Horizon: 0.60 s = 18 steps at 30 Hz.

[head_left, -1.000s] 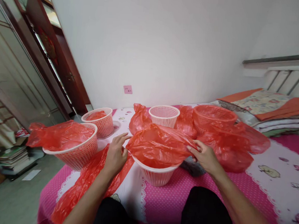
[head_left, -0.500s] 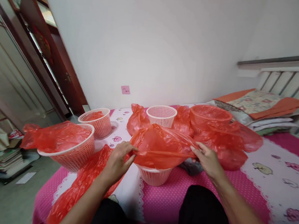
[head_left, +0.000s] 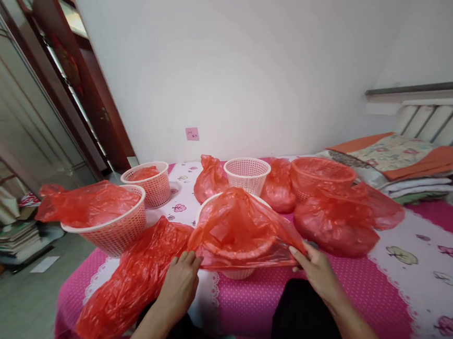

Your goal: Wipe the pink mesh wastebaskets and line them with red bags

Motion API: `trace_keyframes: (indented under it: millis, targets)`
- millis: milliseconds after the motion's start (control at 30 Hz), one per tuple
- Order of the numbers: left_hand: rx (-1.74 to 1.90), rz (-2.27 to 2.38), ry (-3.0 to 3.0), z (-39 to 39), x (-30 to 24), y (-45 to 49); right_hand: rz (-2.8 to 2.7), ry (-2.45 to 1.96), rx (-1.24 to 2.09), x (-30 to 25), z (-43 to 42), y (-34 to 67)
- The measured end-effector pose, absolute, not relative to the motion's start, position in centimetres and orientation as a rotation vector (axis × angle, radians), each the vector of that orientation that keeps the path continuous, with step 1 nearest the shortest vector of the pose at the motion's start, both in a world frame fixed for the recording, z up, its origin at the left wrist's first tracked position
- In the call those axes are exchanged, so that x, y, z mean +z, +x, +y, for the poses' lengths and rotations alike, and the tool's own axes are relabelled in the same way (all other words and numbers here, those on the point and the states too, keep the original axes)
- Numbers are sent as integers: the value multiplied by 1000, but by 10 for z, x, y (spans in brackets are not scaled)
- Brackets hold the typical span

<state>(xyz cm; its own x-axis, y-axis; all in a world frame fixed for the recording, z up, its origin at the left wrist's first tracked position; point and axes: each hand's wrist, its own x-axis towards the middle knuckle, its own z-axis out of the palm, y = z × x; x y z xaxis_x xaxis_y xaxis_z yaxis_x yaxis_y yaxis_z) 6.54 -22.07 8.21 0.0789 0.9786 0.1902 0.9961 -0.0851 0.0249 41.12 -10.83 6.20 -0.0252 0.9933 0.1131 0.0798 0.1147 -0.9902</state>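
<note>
A red plastic bag is stretched over the front pink basket, its near edge hanging down over the rim. My left hand grips the bag's near left corner with bent fingers. On the other side, my right hand pinches the right end of the same edge between thumb and fingers. Most of the basket is hidden under the thin plastic; part of its pale rim shows at the back left. Beside my left hand, a long crumpled red bag lies on the bed.
At left stand a bag-lined basket and a smaller basket. Behind the front basket are a white-pink basket and filled red bags. A red basket and folded bedding are at right, a wall behind.
Both hands have moved down toward me, pulling the bag's near edge lower over the front of the basket. More of the basket's front is now covered by plastic.
</note>
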Motion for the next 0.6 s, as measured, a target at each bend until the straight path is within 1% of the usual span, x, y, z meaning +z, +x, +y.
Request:
trace_keyframes:
  millis: [67,100,200,300,433,500,600]
  targets:
    - [-451,-2199,-2158,-215,73,62,-1343,-1199,1097,55,-105,412]
    - [-614,-2260,-2144,-212,70,61,-1348,-1208,1096,53,-104,412]
    - [-1204,-2396,-2068,-207,66,55,-1326,-1197,1084,47,-102,415]
    - [-1730,-2413,-1869,-201,67,54,-1211,-1148,1086,48,-104,417]
    - [-2368,-2416,-1552,-189,76,59,-1049,-1108,1286,59,-110,415]
    - [-2560,-2444,-1464,-182,80,63,-988,-1050,1399,64,-111,413]
    - [-2691,-2433,-1361,-172,82,65,-920,-984,1444,61,-106,410]
